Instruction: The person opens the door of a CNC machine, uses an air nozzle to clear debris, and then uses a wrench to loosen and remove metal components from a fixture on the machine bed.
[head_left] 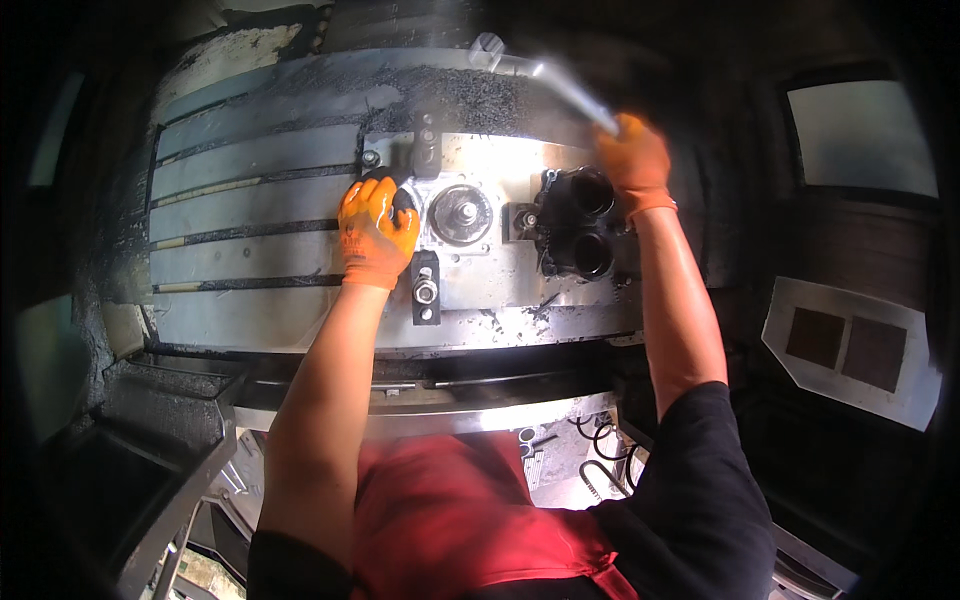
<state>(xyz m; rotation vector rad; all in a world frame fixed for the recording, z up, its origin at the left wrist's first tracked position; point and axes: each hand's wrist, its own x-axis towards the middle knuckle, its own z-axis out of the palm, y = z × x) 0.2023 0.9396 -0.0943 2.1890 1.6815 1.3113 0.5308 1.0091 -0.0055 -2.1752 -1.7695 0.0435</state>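
Plainly held a blurred silver long-handled tool in the orange-gloved right hand, closed around its near end, over toward the far side of the slotted machine table. Slanted its long axis diagonally, pointing the cylindrical head away and to the left, well apart from the black twin-bore part. Meanwhile laid the orange-gloved left hand, with curled fingers, over a black piece just left of the round hub, but could not tell whether gripped or merely touched.
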